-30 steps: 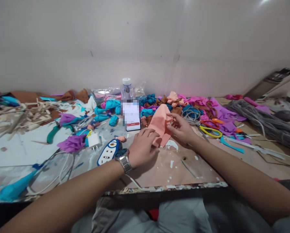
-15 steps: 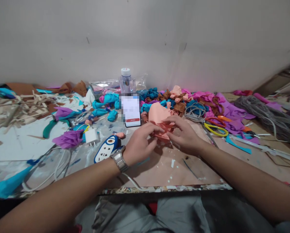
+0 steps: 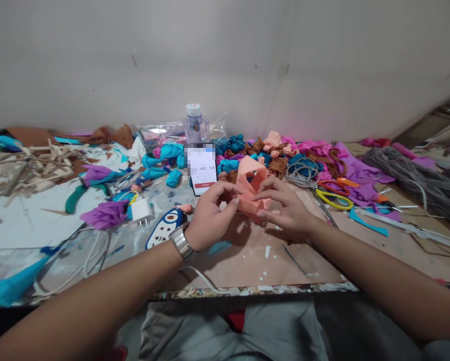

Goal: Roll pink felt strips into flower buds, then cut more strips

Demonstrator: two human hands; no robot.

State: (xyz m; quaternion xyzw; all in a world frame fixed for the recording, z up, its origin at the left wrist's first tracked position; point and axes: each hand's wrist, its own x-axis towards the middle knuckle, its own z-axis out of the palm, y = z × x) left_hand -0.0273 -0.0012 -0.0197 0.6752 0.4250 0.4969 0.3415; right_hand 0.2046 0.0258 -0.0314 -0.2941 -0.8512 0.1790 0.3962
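Observation:
A peach crepe-paper piece (image 3: 250,180), curled into a loose loop with an opening at its top, is between my two hands above the table. My left hand (image 3: 214,214) pinches its left edge between thumb and fingers. On the other side, my right hand (image 3: 285,208) grips the lower right part, thumb below and fingers bent over the paper. The far ends of some fingers are hidden by the folds.
Behind the hands lies a heap of crumpled paper flowers (image 3: 277,165). A phone (image 3: 205,173) stands before a bottle (image 3: 195,128). A power strip (image 3: 165,228) is left, yellow-handled scissors (image 3: 335,199) right. Green pliers (image 3: 75,198) and wooden sticks (image 3: 40,170) lie farther left.
My left hand has shifted slightly left, away from my right hand. The peach paper has opened into a loop with a visible hole near its top.

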